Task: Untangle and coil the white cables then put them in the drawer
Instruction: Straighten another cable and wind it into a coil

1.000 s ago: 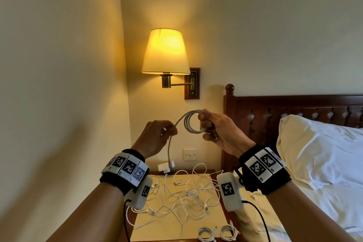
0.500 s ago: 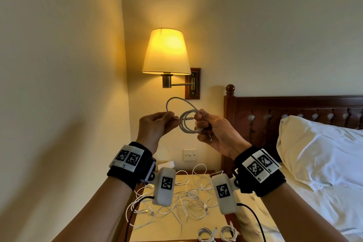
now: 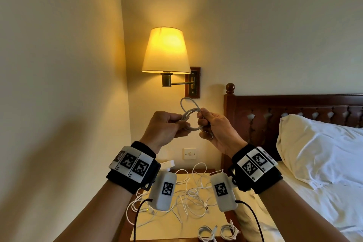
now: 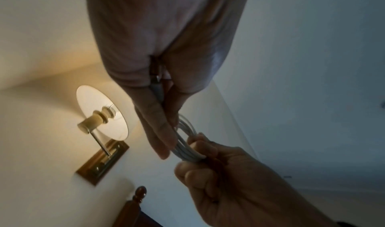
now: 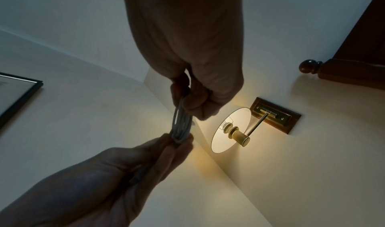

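Bed (image 3: 324, 192) with white pillow (image 3: 318, 149) at the right, dark headboard (image 3: 275, 108) behind. Lit wall lamp (image 3: 166, 51) above. Bench (image 3: 163, 228) below, strewn with tangled white cables (image 3: 188, 200); two finished coils (image 3: 216, 233) at its near edge. Left hand (image 3: 165, 129) and right hand (image 3: 217, 133) raised in front of the wall, close together. Both curled and pinching the coiled cable (image 3: 189, 119) from opposite sides (one loose loop standing up above the bundle). Drawer out of sight.
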Motion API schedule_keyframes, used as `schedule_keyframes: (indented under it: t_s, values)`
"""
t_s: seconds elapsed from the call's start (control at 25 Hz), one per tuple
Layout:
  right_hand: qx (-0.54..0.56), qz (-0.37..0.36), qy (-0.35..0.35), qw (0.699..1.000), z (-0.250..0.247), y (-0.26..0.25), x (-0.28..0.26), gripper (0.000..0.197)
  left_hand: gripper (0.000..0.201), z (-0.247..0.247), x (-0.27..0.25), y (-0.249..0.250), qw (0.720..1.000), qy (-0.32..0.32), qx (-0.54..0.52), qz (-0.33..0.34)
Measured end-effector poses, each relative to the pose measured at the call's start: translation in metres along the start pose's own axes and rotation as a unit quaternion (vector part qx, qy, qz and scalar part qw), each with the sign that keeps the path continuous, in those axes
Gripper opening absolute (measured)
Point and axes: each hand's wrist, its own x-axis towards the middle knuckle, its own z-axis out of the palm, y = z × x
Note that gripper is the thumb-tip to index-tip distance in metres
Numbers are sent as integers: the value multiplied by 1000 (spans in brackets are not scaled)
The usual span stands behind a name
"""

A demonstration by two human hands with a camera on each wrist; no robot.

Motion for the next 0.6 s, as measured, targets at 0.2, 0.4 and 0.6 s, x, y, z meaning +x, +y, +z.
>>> schedule_keyframes:
  t_s: [0.2, 0.4, 0.6]
  values:
    - [16, -26, 82, 996, -17, -14, 3, 34, 15, -27, 1, -3, 997, 80, -2, -16]
    - [-6, -40, 91, 995, -27, -22, 10, 36, 15, -37, -11, -9, 997, 36, 28, -61]
    - [-163, -51, -15, 985, -23, -26, 10, 34, 25, -37, -22, -17, 944, -187, 256, -93]
